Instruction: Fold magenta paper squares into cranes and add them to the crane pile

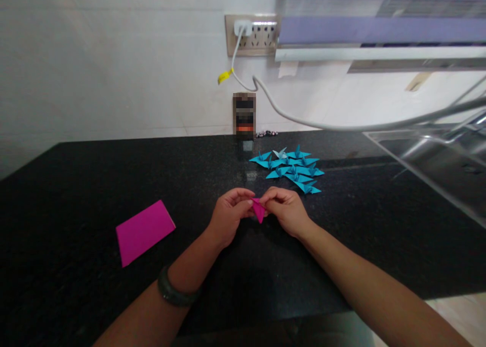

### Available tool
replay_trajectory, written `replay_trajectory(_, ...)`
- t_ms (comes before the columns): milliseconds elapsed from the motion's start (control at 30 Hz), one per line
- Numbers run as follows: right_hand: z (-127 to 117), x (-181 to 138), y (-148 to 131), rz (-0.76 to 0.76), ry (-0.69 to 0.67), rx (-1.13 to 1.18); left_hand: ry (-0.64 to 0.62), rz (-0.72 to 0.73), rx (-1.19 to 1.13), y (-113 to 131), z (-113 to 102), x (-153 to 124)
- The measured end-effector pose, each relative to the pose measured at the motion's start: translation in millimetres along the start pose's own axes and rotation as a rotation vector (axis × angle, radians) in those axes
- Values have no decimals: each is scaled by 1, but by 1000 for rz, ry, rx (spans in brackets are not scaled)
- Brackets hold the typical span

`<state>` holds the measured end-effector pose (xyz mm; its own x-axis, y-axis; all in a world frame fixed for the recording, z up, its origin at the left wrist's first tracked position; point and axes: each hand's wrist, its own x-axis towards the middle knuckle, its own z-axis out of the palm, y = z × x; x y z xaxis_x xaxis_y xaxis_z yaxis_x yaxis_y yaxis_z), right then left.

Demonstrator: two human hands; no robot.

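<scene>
A small piece of folded pink origami paper (259, 213) is held over the dark countertop, its pointed end toward me. My left hand (231, 211) pinches its left side between thumb and fingers. From the right, my right hand (284, 208) grips the upper right part, fingertips closed on the paper. The fingers partly hide the folds. Just beyond my hands several blue paper cranes (294, 171) stand grouped together, with one paler crane (280, 153) at the back. To the left lies a flat stack of pink paper (145, 231).
The black countertop (76, 185) runs to a white wall. A metal sink (448, 160) is at the right. A phone-like object (245, 115) leans on the wall beside a beaded strand (267, 133). A white cable (288, 115) hangs from a socket panel (264, 36).
</scene>
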<state>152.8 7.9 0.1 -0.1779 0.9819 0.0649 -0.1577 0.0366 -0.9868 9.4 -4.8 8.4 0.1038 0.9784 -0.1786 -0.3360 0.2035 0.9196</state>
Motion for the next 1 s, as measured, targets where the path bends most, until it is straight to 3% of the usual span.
replay_trajectory(100,-4,1,0,-89,-28,-63,-13,-43,75,2,0,0)
replay_trajectory(233,-4,-1,-2,-166,-57,-151,-21,9,200,2,0,0)
replay_trajectory(500,2,0,-1,58,-43,-34,30,106,251,2,-1,0)
replay_trajectory(1000,1,-2,-6,75,-162,-79,10,112,272,-2,1,-2)
